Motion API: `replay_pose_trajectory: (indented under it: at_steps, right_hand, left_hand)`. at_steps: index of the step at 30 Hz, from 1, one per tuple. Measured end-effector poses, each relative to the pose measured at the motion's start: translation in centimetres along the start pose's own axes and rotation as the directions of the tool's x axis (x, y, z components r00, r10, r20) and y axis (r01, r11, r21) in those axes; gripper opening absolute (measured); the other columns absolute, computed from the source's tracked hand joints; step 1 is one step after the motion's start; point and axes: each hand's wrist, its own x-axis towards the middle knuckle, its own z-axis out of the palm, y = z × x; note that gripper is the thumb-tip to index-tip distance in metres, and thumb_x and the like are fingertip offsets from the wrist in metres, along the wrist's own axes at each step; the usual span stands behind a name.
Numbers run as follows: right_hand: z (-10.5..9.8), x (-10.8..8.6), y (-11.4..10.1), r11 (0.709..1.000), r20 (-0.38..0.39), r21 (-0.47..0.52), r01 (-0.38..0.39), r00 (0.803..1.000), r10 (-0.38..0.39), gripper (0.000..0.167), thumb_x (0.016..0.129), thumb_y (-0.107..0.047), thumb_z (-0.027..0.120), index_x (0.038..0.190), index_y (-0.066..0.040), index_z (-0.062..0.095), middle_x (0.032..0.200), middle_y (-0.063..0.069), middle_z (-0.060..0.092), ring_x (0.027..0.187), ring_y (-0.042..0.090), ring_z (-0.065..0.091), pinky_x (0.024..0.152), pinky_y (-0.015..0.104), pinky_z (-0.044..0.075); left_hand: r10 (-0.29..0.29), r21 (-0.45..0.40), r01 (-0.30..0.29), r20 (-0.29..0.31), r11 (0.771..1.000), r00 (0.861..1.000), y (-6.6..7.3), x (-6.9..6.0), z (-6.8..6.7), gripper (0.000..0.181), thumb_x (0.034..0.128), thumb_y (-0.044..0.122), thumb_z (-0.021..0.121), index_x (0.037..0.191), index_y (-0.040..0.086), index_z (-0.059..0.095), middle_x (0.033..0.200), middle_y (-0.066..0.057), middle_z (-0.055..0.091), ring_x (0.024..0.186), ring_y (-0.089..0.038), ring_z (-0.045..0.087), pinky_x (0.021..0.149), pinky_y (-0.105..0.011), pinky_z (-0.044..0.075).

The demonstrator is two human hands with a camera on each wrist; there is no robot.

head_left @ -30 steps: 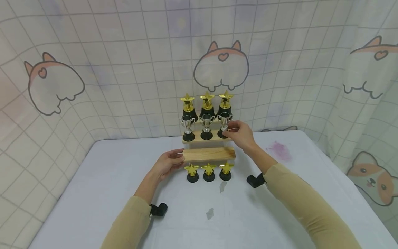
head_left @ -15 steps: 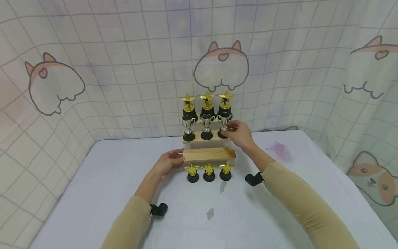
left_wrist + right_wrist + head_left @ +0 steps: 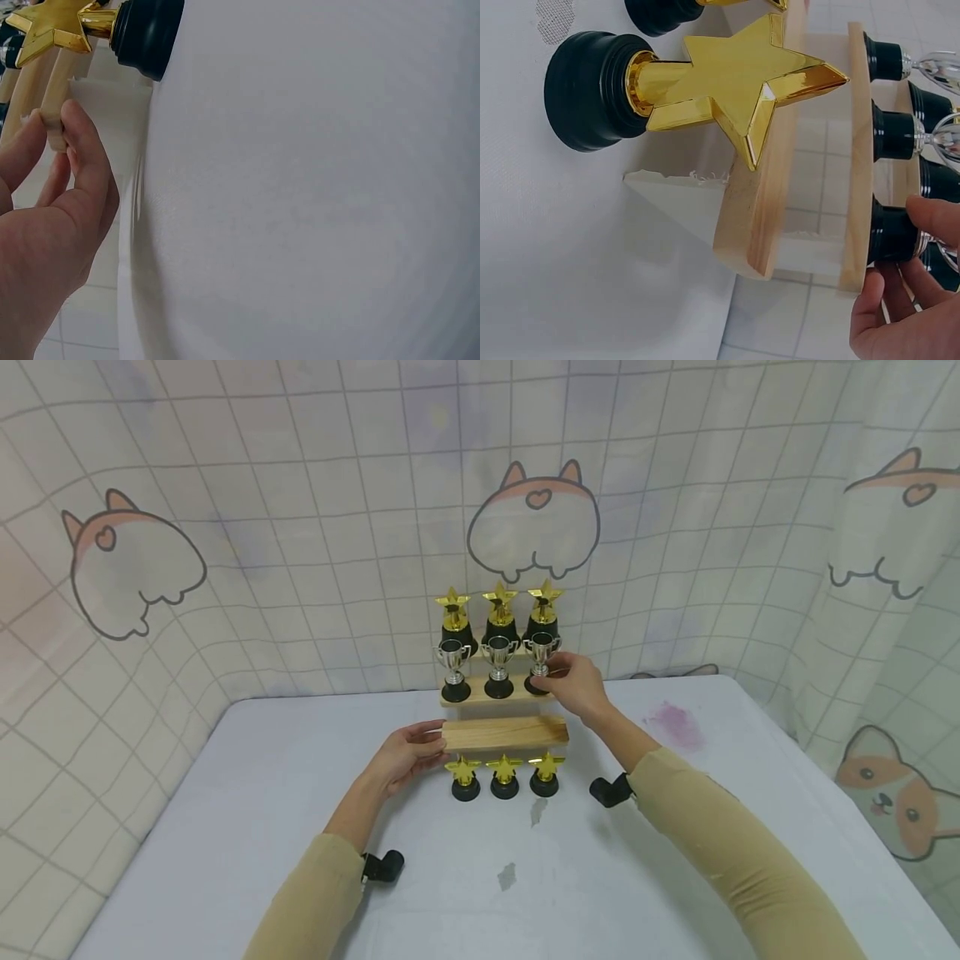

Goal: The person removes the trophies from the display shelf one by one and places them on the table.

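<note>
Head view: right grip [image 3: 576,685] pinches the rightmost silver cup [image 3: 541,652] on the middle shelf [image 3: 519,688]; left grip [image 3: 401,756] holds the front plank [image 3: 505,734] by its end. Left wrist: fingertips [image 3: 76,116] pinch it. Right wrist: black base [image 3: 891,232] meets shelf.

Silver cups [image 3: 498,648], centre of head view: glossy, metallic-looking, on smooth, plastic-looking black bases [image 3: 498,687]. Plank [image 3: 508,734] just below: pale wood, matt (grain visible). Backdrop [image 3: 315,552], upper frame: creased cloth.
</note>
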Motion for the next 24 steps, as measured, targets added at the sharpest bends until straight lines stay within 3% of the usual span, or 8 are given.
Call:
replay_pose_trajectory:
  at_steps: [16,24]
  right_hand:
    - [-0.37,-0.32,-0.16,1.000,0.008,-0.002,-0.005,1.000,0.005,0.043,0.095,-0.021,0.076,0.128,0.001,0.063,0.118,0.017,0.064,0.110,0.032,0.059,0.091,0.044,0.054]
    - [-0.45,-0.58,-0.29,1.000,0.018,0.024,-0.008,1.000,0.008,0.044,0.094,-0.021,0.077,0.129,0.000,0.061,0.125,0.018,0.063,0.118,0.033,0.058,0.097,0.047,0.053]
  left_hand:
    - [-0.002,-0.004,0.002,-0.002,1.000,1.000,-0.28,0.21,-0.11,0.050,0.0997,-0.003,0.063,0.148,-0.001,0.049,0.138,-0.023,0.052,0.107,-0.025,0.066,0.097,-0.035,0.057]
    - [0.001,-0.014,-0.001,0.005,1.000,1.000,-0.25,0.15,-0.14,0.050,0.0996,-0.004,0.063,0.148,-0.002,0.049,0.137,-0.023,0.052,0.107,-0.025,0.066,0.096,-0.034,0.058]
